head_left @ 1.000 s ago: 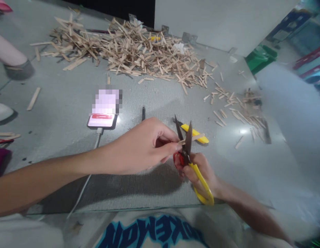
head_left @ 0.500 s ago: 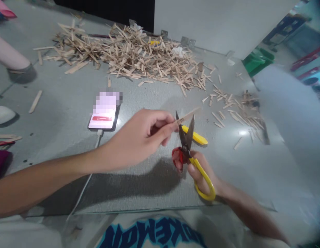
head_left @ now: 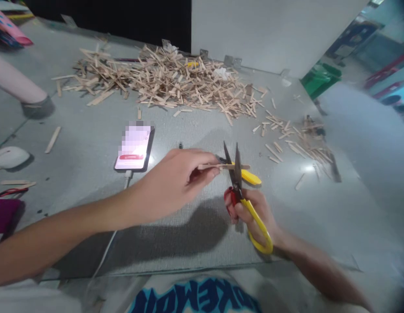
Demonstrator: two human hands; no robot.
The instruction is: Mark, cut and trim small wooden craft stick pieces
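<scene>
Since the earlier frame, the thin wooden craft stick (head_left: 218, 166) has dropped level, its long axis now crossing the open blades of the yellow-handled scissors (head_left: 243, 195). Over the grey table (head_left: 74, 143), left hand (head_left: 171, 182) pinches the stick's near end; right hand (head_left: 250, 213) clamps the scissor handles, just right of it.

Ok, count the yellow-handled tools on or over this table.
2. The scissors are in the right hand, blades around the stick held by the left hand. A yellow knife lies behind them; the pile may hide more.
</scene>
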